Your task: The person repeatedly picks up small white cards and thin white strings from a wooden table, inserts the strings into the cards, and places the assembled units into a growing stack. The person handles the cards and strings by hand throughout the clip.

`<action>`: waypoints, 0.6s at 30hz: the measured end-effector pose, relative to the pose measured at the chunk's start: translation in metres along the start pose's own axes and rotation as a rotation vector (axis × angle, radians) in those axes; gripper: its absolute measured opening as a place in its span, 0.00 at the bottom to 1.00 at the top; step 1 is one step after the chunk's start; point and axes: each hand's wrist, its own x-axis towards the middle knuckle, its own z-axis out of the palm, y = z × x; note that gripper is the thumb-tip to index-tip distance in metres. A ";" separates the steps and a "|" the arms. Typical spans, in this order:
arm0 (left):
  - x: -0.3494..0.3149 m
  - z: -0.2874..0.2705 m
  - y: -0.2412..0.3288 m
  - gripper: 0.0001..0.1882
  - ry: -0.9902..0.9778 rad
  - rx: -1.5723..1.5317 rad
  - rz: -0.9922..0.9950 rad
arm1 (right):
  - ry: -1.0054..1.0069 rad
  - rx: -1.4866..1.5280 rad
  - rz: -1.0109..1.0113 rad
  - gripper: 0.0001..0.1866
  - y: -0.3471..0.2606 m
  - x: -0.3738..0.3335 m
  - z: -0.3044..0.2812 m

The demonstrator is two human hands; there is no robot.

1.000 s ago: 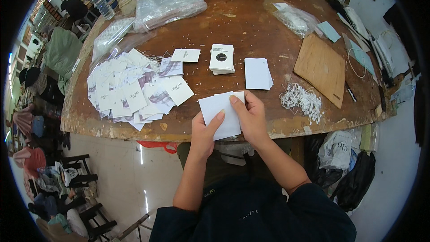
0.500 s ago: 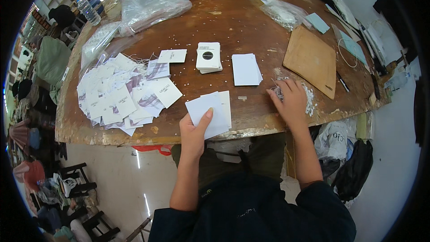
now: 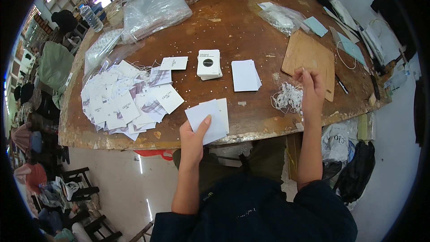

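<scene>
My left hand (image 3: pixel 193 138) grips white cards (image 3: pixel 209 118) just above the table's front edge, thumb on top. One cream card sticks out behind the white ones. My right hand (image 3: pixel 311 90) is lifted, thumb and fingertips pinched together. Whatever sits in that pinch is too fine to make out. Beside it lies a tangled pile of white hang-tag strings (image 3: pixel 287 97). Ahead of my left hand are a stack of printed cards with a black circle (image 3: pixel 208 63) and a stack of blank white cards (image 3: pixel 245 75).
A large heap of strung hang tags (image 3: pixel 123 101) covers the table's left side. Behind it lie clear plastic bags (image 3: pixel 156 9). A wooden board (image 3: pixel 293 54) lies at the right, with a pen (image 3: pixel 341 84) beside it. Another plastic bag (image 3: pixel 282 17) lies farther back.
My right hand has risen from the string pile and moved slightly right, its fingers now pinched; the pile shows openly. The left hand still holds the cards.
</scene>
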 end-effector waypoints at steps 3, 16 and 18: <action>0.001 0.001 -0.001 0.15 -0.004 0.008 -0.015 | 0.042 -0.089 0.007 0.08 -0.006 0.001 -0.002; -0.004 0.010 -0.003 0.14 -0.017 0.049 0.054 | -0.087 0.100 0.075 0.06 -0.040 -0.013 0.029; -0.005 0.011 -0.003 0.14 0.001 0.100 0.049 | -0.102 0.046 0.040 0.06 -0.042 -0.024 0.039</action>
